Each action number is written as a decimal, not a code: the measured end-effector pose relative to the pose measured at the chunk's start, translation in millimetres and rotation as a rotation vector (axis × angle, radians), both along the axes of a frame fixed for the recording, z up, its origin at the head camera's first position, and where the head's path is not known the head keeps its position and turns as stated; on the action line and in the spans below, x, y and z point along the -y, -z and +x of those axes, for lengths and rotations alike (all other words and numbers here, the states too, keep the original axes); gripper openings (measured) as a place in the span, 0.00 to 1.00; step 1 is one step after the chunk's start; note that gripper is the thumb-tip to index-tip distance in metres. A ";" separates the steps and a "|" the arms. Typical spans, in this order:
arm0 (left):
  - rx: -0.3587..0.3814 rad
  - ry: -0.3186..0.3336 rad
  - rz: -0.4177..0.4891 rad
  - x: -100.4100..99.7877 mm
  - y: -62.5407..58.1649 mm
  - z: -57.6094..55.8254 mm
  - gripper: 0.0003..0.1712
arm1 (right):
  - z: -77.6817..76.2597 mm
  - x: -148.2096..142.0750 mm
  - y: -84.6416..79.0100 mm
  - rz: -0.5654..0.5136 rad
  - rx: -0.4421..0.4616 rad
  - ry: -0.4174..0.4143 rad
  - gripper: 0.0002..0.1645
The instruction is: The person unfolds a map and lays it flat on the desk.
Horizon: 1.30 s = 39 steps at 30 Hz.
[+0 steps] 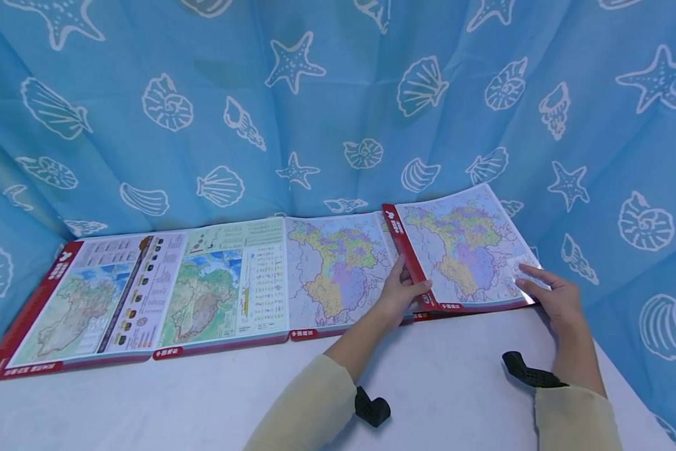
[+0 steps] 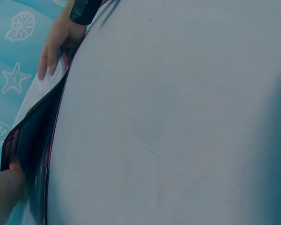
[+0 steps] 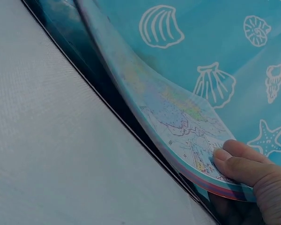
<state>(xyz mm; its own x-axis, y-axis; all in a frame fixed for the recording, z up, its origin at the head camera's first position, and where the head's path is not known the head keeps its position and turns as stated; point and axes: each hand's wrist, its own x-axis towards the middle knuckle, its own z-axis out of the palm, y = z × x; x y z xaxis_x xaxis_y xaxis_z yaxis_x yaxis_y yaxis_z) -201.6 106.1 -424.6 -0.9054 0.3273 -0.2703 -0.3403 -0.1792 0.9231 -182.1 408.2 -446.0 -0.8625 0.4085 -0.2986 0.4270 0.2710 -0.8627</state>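
A glossy map (image 1: 467, 244) with a red left border lies at the right end of a row of maps, its left side raised over the sheet beneath. My left hand (image 1: 395, 294) pinches that red edge, thumb on top. At the lower right corner my right hand (image 1: 557, 300) grips the map; the right wrist view shows the thumb (image 3: 229, 161) on its printed face and other fingers partly hidden below. A dark gap runs under the lifted near edge. Left of it lies another colored map (image 1: 338, 269), partly covered by the held one.
Farther left, a green relief map (image 1: 205, 294) and a red-bordered map (image 1: 84, 307) continue the row. White cloth covers the table (image 1: 450, 376) in front. A blue curtain (image 1: 326, 113) with shell prints hangs close behind the maps and along the right side.
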 end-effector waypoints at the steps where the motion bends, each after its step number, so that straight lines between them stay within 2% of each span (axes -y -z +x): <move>1: -0.001 0.014 0.009 -0.8 0.8 0.6 0.48 | 0.3 0.8 0.5 -0.002 0.001 0.000 0.46; 4: -0.021 0.055 -0.025 -3.9 2.2 3.8 0.45 | 1.2 2.0 2.0 -0.025 -0.010 0.004 0.45; 8: -0.047 0.066 -0.089 -9.7 0.7 7.3 0.45 | 1.5 1.2 1.5 -0.088 -0.041 0.034 0.42; 14: -0.041 0.035 -0.159 -10.3 -0.1 4.7 0.44 | 1.5 3.7 -4.0 -0.190 -0.037 0.067 0.43; 17: -0.019 0.019 -0.135 -6.9 0.1 1.4 0.42 | 2.2 5.4 -7.0 -0.254 -0.039 0.063 0.43; 21: 0.017 0.004 -0.087 -6.2 -0.1 -0.4 0.42 | 4.5 4.5 -9.4 -0.285 -0.043 0.010 0.40; 26: 0.000 -0.027 -0.149 -5.7 2.4 -0.5 0.44 | 10.2 2.5 -14.0 -0.336 -0.078 -0.065 0.29; 29: -0.033 -0.050 -0.171 -1.9 2.9 -0.3 0.45 | 11.5 2.2 -17.3 -0.305 -0.097 -0.122 0.21; 32: -0.066 -0.065 -0.159 1.9 3.2 1.0 0.44 | 11.2 2.9 -19.5 -0.269 -0.112 -0.170 0.19; 34: -0.084 -0.064 -0.143 4.1 3.9 1.9 0.43 | 11.2 4.8 -21.3 -0.259 -0.116 -0.180 0.20; 39: -0.142 -0.080 -0.097 11.3 4.9 3.3 0.42 | 8.4 11.9 -26.8 -0.227 -0.104 -0.189 0.32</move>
<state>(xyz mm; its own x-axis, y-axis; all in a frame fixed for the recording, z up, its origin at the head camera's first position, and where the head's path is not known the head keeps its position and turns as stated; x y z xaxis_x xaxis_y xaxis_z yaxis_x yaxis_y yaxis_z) -198.3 94.7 -429.5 -0.9587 0.2318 -0.1646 -0.1936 -0.1084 0.9751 -173.7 396.3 -419.2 -0.9474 0.1709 -0.2704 0.2941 0.1326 -0.9465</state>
